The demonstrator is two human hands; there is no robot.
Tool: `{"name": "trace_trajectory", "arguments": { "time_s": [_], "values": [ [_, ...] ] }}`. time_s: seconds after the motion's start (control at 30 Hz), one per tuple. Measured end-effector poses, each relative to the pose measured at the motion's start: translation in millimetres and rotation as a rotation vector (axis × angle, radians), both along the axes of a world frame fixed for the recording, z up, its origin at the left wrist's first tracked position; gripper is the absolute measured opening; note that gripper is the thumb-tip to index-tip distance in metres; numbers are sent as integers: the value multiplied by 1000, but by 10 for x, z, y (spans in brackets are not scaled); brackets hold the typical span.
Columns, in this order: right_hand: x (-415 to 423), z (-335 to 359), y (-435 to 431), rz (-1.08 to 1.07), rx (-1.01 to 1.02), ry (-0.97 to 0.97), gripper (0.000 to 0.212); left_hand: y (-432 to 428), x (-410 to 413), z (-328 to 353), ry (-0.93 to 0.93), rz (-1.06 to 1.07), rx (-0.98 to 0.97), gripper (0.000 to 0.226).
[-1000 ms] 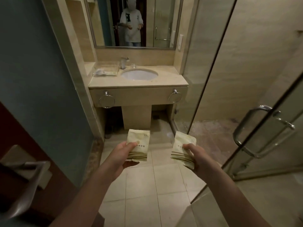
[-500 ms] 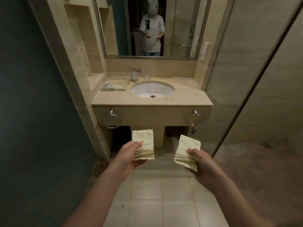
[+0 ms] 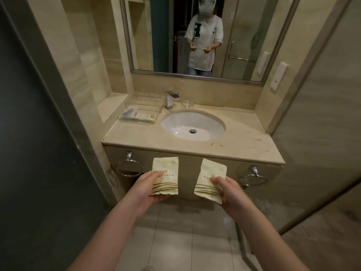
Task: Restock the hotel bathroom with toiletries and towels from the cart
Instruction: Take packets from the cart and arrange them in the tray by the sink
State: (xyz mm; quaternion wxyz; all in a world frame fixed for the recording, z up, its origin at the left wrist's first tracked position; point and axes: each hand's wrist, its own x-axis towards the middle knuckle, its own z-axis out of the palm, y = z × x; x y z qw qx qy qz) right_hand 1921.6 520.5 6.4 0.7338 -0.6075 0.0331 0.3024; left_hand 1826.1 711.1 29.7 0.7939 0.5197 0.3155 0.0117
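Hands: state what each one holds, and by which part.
The left hand pinches a cream sachet by its lower left part; the right hand pinches a second sachet by its lower right part.

A beige stone surface (image 3: 244, 145) with a white oval basin (image 3: 193, 124) stands under a framed mirror (image 3: 244, 36). Pale tiles cover the floor (image 3: 175, 241). A dark wall (image 3: 29, 153) flanks the surface's left edge.

You face a beige countertop (image 3: 244, 145) holding an oval white sink (image 3: 175, 124), a chrome faucet (image 3: 170, 99) behind it and a mirror (image 3: 244, 36) above.
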Motion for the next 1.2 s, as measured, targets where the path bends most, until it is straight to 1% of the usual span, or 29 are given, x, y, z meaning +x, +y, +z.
{"name": "trace_trajectory", "arguments": {
  "time_s": [0.2,0.33,0.4,0.5,0.6,0.73,0.9,1.03,1.2],
  "values": [
    [845,-59,857,-51,-21,12,13,942,789,-58,14,-3,-5,13],
    [1350,8,1424,-69,-30,6,11,1620,1274,-63,18,-50,3,18],
    [1582,30,1640,-92,-16,17,11,1914,1516,-88,19,-37,21,19],
    [1872,1,1915,-97,-34,44,14,2250,1818,-137,23,-33,5,19],
    [2216,-82,2194,-88,-73,63,12,2555,2117,-192,21,-4,-12,16],
    [2715,-195,2568,-13,-148,27,11,2905,2492,-307,47,70,4,15],
    [3460,-377,3032,124,-134,26,16,3233,3103,-510,90,159,52,16],
    [4053,-500,3369,200,-139,26,13,3422,3606,-698,149,233,141,19],
    [4574,-674,3818,265,-184,80,13,3754,4034,-916,222,270,233,22]
  ]
}}
